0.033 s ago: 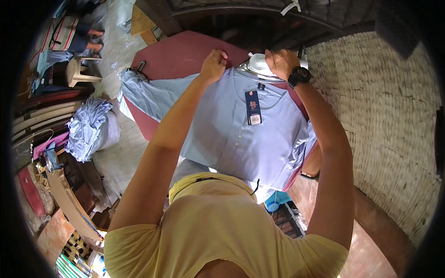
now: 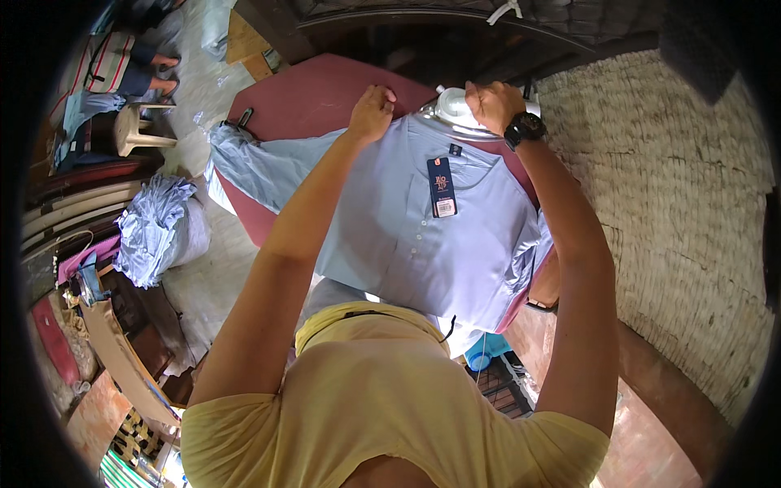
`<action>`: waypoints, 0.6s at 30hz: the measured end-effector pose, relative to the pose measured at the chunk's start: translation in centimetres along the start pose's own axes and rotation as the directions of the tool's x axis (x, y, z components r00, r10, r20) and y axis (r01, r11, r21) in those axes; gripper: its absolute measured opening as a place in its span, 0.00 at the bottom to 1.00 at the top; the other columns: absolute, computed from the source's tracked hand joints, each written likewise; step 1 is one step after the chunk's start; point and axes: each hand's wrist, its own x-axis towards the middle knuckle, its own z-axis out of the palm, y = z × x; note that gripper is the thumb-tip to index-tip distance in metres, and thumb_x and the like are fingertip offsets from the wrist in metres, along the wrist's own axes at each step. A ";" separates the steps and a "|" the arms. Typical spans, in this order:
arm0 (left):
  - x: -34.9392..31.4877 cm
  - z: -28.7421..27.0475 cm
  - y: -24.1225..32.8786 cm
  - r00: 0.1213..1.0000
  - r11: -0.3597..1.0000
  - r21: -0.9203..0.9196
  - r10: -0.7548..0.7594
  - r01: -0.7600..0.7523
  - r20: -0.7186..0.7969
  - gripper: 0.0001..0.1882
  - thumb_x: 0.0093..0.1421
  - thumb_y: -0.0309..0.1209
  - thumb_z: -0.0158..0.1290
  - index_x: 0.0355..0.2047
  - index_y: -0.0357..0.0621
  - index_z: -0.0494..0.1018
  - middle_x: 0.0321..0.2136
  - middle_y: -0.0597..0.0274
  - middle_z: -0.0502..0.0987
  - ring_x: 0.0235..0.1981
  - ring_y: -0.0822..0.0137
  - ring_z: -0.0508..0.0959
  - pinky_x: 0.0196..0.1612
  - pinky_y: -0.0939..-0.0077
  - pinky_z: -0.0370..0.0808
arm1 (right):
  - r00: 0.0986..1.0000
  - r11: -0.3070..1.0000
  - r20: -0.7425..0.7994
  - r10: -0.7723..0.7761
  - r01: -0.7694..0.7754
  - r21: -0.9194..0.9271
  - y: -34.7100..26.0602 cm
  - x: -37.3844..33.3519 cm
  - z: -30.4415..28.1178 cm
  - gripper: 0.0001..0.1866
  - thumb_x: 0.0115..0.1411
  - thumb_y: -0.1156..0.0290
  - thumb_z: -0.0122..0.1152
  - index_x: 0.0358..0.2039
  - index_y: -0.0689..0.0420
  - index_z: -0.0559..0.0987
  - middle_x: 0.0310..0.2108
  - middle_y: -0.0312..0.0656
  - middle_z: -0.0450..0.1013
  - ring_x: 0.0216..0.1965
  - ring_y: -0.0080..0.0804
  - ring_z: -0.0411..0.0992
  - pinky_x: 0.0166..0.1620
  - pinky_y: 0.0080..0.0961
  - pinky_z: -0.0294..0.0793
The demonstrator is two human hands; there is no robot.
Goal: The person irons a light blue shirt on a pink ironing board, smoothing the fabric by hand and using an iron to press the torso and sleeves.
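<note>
A light blue shirt [image 2: 358, 220] with a buttoned placket lies spread over a maroon ironing board [image 2: 317, 93]. A dark tag [image 2: 441, 189] rests on its front, below the neckline. At the neck edge, my right hand [image 2: 495, 106] is wrapped round the handle of a white and silver iron [image 2: 455, 110], which sits at the top of the shirt. My left hand [image 2: 373, 114] is closed at the shirt's upper shoulder edge, to the left of the iron. Whether its curled fingers pinch any cloth is hidden.
A dark metal clip [image 2: 246, 118] sits at the board's left edge. Left on the floor is a heap of blue cloth [image 2: 159, 228]. Beyond it a person's legs [image 2: 150, 77] show near a beige plastic stool [image 2: 134, 130]. A rough pale wall [image 2: 659, 211] borders the right side.
</note>
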 end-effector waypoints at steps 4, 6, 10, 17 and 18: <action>0.3 0.1 -0.2 1.000 1.000 0.011 0.006 -0.006 -0.018 0.06 0.64 0.33 0.51 0.36 0.45 0.72 0.37 0.57 0.73 0.43 0.54 0.74 0.48 0.61 0.70 | 0.941 0.942 0.043 0.336 -0.336 0.002 0.0 -1.5 -3.9 0.30 0.66 0.40 0.40 0.34 0.50 0.84 0.28 0.54 0.79 0.32 0.56 0.78 0.36 0.47 0.79; 0.4 -0.4 -0.7 0.998 0.991 0.129 -0.026 0.019 0.054 0.09 0.63 0.37 0.52 0.36 0.46 0.73 0.38 0.57 0.75 0.45 0.52 0.74 0.49 0.59 0.71 | 0.889 0.863 0.128 0.441 -0.458 0.211 -2.0 -3.3 -7.8 0.33 0.62 0.36 0.50 0.36 0.58 0.83 0.22 0.49 0.78 0.33 0.48 0.80 0.36 0.39 0.78; 0.8 0.7 1.9 0.996 0.980 0.180 0.087 -0.089 0.019 0.11 0.58 0.40 0.61 0.34 0.48 0.75 0.31 0.62 0.75 0.43 0.57 0.73 0.46 0.62 0.71 | 0.829 0.805 0.030 0.558 -0.550 0.221 -2.6 -11.0 -7.3 0.31 0.59 0.41 0.60 0.35 0.63 0.81 0.19 0.48 0.77 0.27 0.43 0.80 0.32 0.37 0.78; -0.8 4.1 7.6 0.906 0.907 0.199 0.308 -0.372 0.291 0.10 0.54 0.38 0.64 0.34 0.52 0.77 0.38 0.67 0.75 0.46 0.59 0.72 0.49 0.58 0.65 | 0.661 0.656 -0.057 0.748 -0.724 0.215 -8.6 -20.1 -1.6 0.35 0.57 0.38 0.60 0.27 0.65 0.75 0.18 0.57 0.74 0.24 0.60 0.76 0.31 0.53 0.74; -0.9 4.2 8.3 0.896 0.903 0.198 0.308 -0.381 0.320 0.10 0.54 0.37 0.64 0.34 0.52 0.77 0.38 0.67 0.75 0.46 0.59 0.72 0.48 0.58 0.65 | 0.627 0.626 -0.065 0.777 -0.756 0.193 -9.8 -20.0 -1.8 0.34 0.57 0.38 0.61 0.26 0.64 0.74 0.16 0.55 0.74 0.21 0.58 0.76 0.27 0.51 0.74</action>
